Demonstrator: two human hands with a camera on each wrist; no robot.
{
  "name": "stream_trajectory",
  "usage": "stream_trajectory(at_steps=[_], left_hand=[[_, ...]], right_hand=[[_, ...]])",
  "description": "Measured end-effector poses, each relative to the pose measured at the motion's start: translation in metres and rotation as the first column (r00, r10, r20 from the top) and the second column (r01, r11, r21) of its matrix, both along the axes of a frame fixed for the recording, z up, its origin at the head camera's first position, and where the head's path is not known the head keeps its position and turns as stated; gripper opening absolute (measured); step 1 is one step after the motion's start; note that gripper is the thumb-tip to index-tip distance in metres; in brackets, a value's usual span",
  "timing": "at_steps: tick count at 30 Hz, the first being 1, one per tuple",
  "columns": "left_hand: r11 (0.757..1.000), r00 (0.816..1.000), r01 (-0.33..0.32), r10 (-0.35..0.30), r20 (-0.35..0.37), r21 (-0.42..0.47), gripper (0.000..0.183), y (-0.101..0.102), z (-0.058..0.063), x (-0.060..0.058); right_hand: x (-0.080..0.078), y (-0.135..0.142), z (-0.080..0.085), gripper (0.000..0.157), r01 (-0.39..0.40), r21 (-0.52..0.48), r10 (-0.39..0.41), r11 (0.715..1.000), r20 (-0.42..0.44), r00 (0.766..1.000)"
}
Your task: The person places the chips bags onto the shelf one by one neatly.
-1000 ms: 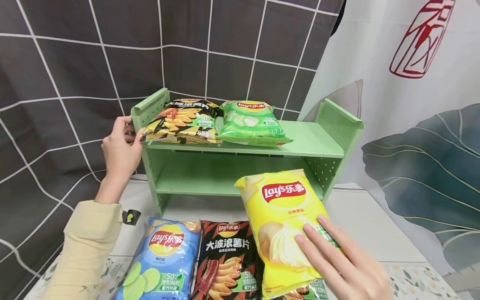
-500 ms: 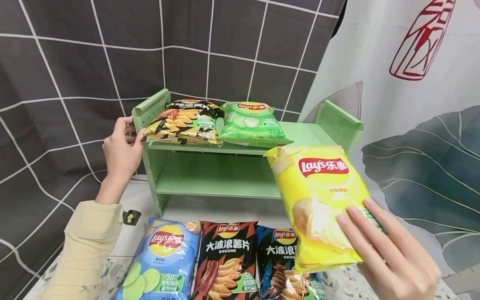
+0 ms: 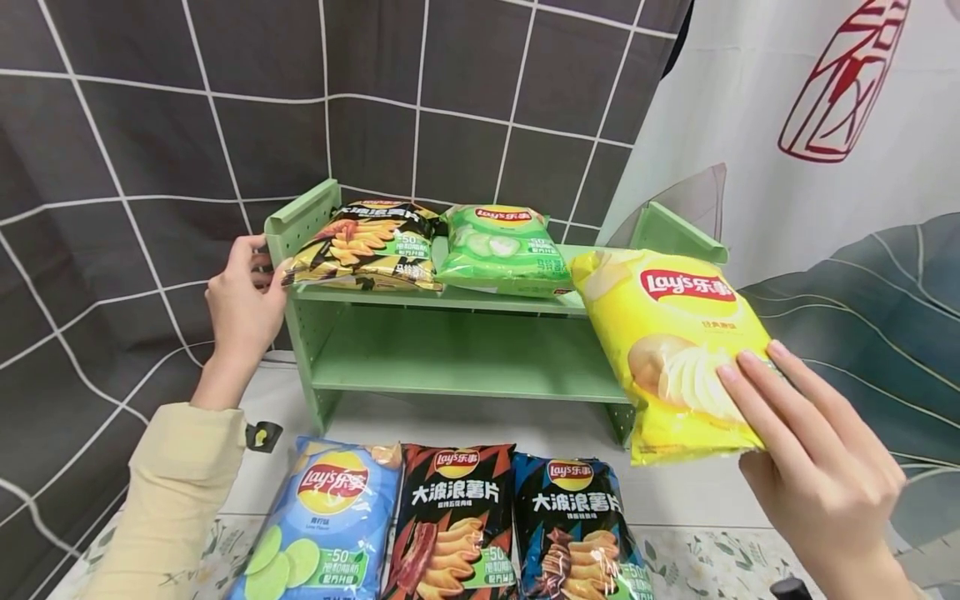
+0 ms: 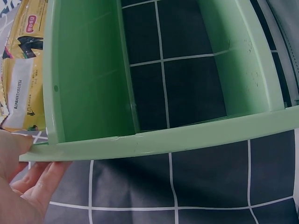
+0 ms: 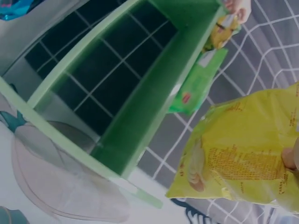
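My right hand (image 3: 825, 458) holds a yellow Lay's chip bag (image 3: 667, 342) by its lower right part, fingers flat on the front and thumb behind. The bag hangs tilted before the right end of a green two-tier shelf (image 3: 465, 350). In the right wrist view the back of this yellow bag (image 5: 238, 154) faces the camera. On the shelf's left, my left hand (image 3: 243, 304) grips the side panel; the left wrist view shows fingers (image 4: 39, 182) under its edge. A black-and-gold chip bag (image 3: 367, 246) and a green chip bag (image 3: 502, 250) lie side by side on the top tier.
A blue chip bag (image 3: 322, 517), a black-and-red one (image 3: 453, 521) and a black-and-blue one (image 3: 577, 529) lie in a row before the shelf. The lower tier (image 3: 450, 379) shows bare green. A dark grid curtain (image 3: 465, 108) hangs behind.
My right hand has carried the yellow bag up and to the right, from above the front row to the shelf's right end, uncovering the black-and-blue bag. The left hand stays in place.
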State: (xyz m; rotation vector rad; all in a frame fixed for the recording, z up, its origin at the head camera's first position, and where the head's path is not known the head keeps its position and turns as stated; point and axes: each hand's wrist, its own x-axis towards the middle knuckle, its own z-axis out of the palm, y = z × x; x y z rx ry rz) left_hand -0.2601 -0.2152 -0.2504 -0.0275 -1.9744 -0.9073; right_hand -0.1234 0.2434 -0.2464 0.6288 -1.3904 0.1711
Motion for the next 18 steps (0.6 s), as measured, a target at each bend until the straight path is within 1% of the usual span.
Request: stream_trajectory(at_steps=[2,4,9,12,14,18], left_hand=[[1.000,1.000,-0.002,0.002,0.004,0.001,0.033,0.000,0.000,0.000],[1.000,1.000,-0.001,0.001,0.004,-0.001,0.033,0.000,0.000,0.000],[1.000,1.000,0.002,-0.002,-0.002,-0.009,0.032,0.001,-0.001,-0.001],[1.000,1.000,0.000,0.000,-0.006,-0.010,0.032,0.001,-0.001,-0.001],[1.000,1.000,-0.003,0.003,-0.009,-0.011,0.032,0.001,-0.001,-0.001],[1.000,1.000,-0.007,0.007,-0.019,-0.016,0.032,0.000,-0.001,-0.001]], right_hand=[[-0.006,-0.001,0.003,0.035,0.007,-0.017,-0.007,1.000,-0.006,1.000],[-0.013,0.000,0.004,0.037,0.019,-0.024,-0.019,1.000,0.008,1.000],[-0.028,0.002,0.007,0.037,0.037,-0.046,-0.035,0.998,0.050,0.998],[-0.037,0.001,0.011,0.041,0.045,-0.053,-0.041,0.998,0.062,0.997],[-0.042,0.000,0.015,0.041,0.057,-0.054,-0.053,0.997,0.078,0.996],[-0.047,-0.004,0.023,0.041,0.083,-0.055,-0.074,0.995,0.139,0.987]])
